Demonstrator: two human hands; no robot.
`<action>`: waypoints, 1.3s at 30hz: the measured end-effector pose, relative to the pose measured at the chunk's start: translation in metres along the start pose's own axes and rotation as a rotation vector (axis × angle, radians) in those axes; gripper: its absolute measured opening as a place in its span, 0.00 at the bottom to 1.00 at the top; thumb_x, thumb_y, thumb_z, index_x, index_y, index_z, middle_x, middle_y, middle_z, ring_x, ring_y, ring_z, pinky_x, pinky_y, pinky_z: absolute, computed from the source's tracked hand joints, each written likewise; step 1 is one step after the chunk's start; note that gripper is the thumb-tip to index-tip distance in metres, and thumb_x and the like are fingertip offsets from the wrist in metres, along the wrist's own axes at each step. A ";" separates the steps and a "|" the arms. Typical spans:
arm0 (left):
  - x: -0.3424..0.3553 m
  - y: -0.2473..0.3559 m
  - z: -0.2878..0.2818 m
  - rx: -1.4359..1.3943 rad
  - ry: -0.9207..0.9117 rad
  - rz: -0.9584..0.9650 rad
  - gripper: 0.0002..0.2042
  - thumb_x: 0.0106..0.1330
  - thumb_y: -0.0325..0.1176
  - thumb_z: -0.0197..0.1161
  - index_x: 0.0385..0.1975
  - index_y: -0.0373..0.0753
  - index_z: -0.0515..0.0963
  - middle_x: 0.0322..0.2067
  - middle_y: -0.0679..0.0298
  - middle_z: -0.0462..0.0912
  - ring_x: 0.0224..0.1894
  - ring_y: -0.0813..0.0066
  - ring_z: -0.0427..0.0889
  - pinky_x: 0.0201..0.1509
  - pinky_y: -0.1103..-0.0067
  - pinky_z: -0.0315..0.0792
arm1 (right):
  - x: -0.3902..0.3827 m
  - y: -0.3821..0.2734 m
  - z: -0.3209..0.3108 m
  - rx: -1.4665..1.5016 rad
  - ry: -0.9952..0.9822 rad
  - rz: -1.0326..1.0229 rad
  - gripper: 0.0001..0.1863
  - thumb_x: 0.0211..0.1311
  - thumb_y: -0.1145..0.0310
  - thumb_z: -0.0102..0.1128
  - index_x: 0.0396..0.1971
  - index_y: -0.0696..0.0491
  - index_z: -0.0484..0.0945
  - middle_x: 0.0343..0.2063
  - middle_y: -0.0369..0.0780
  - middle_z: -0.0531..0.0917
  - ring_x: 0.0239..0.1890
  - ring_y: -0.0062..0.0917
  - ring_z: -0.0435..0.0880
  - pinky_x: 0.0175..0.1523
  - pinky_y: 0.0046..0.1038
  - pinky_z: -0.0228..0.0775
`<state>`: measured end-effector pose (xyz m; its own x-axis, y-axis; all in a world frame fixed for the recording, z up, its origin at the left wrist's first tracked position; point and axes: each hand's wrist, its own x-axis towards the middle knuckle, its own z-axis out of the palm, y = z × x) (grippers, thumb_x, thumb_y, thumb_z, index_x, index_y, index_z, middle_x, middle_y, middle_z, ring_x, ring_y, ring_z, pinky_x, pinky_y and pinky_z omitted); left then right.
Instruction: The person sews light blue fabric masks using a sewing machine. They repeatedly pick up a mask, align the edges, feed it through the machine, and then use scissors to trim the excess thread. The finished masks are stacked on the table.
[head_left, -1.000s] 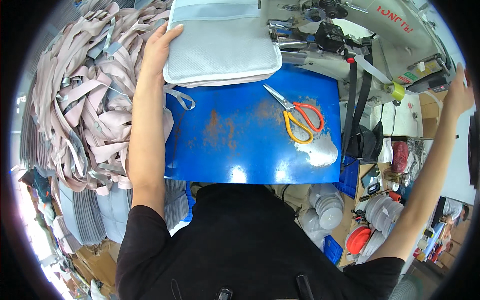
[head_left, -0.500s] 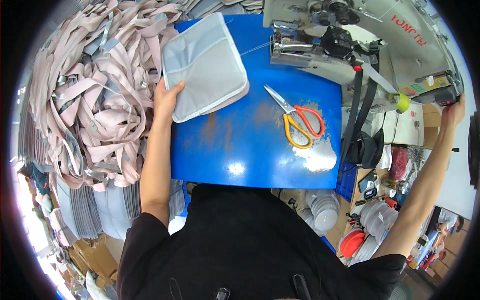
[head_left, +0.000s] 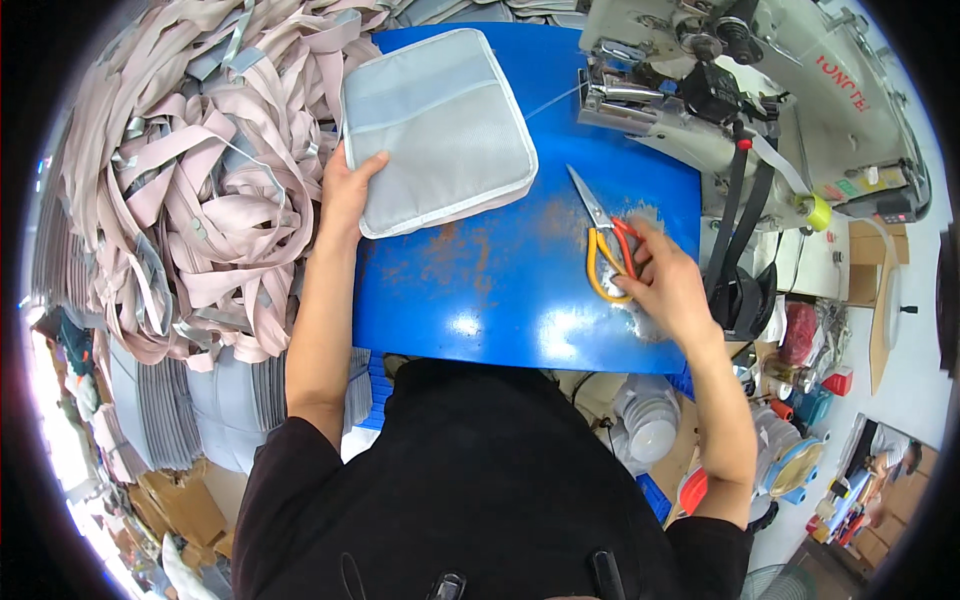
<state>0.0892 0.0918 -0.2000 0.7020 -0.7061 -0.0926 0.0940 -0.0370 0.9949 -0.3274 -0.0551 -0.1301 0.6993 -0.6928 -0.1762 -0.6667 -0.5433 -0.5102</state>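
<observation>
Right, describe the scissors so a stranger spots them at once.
Find the blue tabletop in the middle of the view. On its right half, with the right hand at the handles, are the scissors, blades pointing away from the person. One yellow and one red handle set them apart from the pale grey pouch in the left hand.

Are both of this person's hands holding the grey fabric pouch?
No, only the left hand holds the grey fabric pouch, while the right hand is at the scissors lying further right.
</observation>
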 end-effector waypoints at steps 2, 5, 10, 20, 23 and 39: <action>-0.003 0.002 0.000 -0.056 -0.003 0.001 0.24 0.65 0.29 0.70 0.61 0.33 0.75 0.51 0.58 0.86 0.50 0.72 0.85 0.57 0.75 0.76 | 0.008 -0.009 -0.016 0.091 -0.240 0.199 0.45 0.52 0.76 0.74 0.72 0.58 0.66 0.37 0.46 0.85 0.36 0.36 0.87 0.43 0.31 0.78; -0.004 0.003 0.002 -0.065 -0.013 0.013 0.24 0.65 0.30 0.70 0.61 0.33 0.76 0.51 0.58 0.86 0.51 0.71 0.85 0.57 0.75 0.76 | 0.010 0.009 0.000 0.632 -0.375 0.141 0.48 0.54 0.75 0.73 0.74 0.63 0.60 0.30 0.44 0.83 0.31 0.32 0.84 0.39 0.28 0.76; -0.008 0.007 0.005 -0.005 0.015 -0.004 0.23 0.66 0.30 0.70 0.60 0.32 0.77 0.51 0.58 0.86 0.50 0.71 0.85 0.57 0.76 0.76 | 0.039 -0.046 0.008 0.240 0.023 0.024 0.43 0.48 0.41 0.81 0.62 0.47 0.76 0.31 0.41 0.83 0.31 0.31 0.82 0.40 0.35 0.75; -0.072 0.089 0.026 0.158 0.049 0.210 0.20 0.67 0.28 0.70 0.57 0.28 0.77 0.50 0.55 0.86 0.50 0.73 0.84 0.57 0.76 0.76 | 0.050 -0.027 0.025 0.203 0.204 -0.007 0.31 0.57 0.49 0.78 0.56 0.49 0.82 0.30 0.43 0.86 0.32 0.39 0.85 0.40 0.37 0.77; -0.137 0.123 0.030 0.712 -0.026 0.558 0.20 0.65 0.24 0.68 0.58 0.33 0.78 0.46 0.57 0.86 0.44 0.64 0.86 0.49 0.74 0.79 | 0.005 -0.006 0.017 0.011 0.233 0.009 0.31 0.58 0.55 0.76 0.62 0.46 0.78 0.38 0.47 0.87 0.39 0.45 0.88 0.44 0.40 0.80; -0.120 -0.007 0.067 1.026 -0.556 0.779 0.14 0.60 0.42 0.74 0.28 0.40 0.78 0.65 0.49 0.74 0.72 0.50 0.66 0.76 0.44 0.52 | 0.077 -0.061 0.060 -0.064 0.391 -0.419 0.15 0.62 0.60 0.69 0.45 0.51 0.86 0.48 0.44 0.86 0.52 0.42 0.83 0.55 0.41 0.74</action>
<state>-0.0428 0.1294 -0.1931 -0.0557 -0.9592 0.2772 -0.9053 0.1656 0.3912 -0.2175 -0.0469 -0.1631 0.7677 -0.5295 0.3609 -0.3761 -0.8284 -0.4151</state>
